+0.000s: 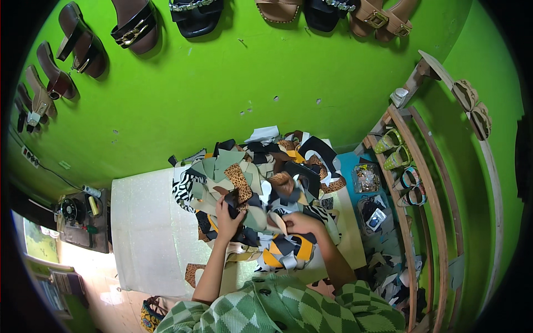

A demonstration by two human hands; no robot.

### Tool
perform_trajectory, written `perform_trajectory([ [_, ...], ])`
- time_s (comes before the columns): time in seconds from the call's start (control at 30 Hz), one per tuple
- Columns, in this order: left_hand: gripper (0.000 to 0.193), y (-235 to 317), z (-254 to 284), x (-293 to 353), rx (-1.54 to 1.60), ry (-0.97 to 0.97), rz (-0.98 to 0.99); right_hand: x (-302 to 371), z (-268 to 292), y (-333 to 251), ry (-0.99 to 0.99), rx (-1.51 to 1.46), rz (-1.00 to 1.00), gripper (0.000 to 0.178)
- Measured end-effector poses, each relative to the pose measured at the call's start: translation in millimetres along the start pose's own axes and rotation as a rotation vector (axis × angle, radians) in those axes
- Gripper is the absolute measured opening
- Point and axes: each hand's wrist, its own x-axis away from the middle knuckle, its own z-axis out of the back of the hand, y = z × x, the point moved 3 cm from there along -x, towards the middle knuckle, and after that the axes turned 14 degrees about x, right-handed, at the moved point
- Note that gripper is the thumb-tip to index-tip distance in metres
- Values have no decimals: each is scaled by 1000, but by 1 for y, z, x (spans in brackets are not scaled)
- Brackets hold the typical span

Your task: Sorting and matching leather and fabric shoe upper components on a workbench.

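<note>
A heap of cut leather and fabric scraps in black, olive, orange, zebra and leopard print lies on a white worktable. My left hand reaches into the middle of the heap and grips a dark brown scrap. Just to its right, my right hand holds a pale beige scrap at the pile's near side. Both forearms come up from my green checked top.
Sandals hang on the green wall behind the table. A wooden shoe rack with sandals stands at the right, beside small clear boxes of trimmings. A side shelf with tools sits left. More scraps litter the floor at lower right.
</note>
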Motion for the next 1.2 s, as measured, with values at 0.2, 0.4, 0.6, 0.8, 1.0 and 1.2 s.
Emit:
perform_trajectory([
  [0.2,69,-3,16,-9,-46,82,46,-9,76,-30,151,350,-45,27],
  [0.4,81,-11,24,-14,-68,161,188,-89,167,-13,618,377,-160,44],
  [0.6,86,-1,20,-16,14,30,292,-139,142,52,464,596,-368,55],
  [0.8,72,31,21,-22,411,-248,286,-97,126,64,709,369,-244,41],
  [1.0,62,93,-6,-20,466,-549,167,-26,156,-23,639,-53,176,33],
  [1.2,39,73,7,8,617,-369,239,10,135,-93,689,73,127,17],
])
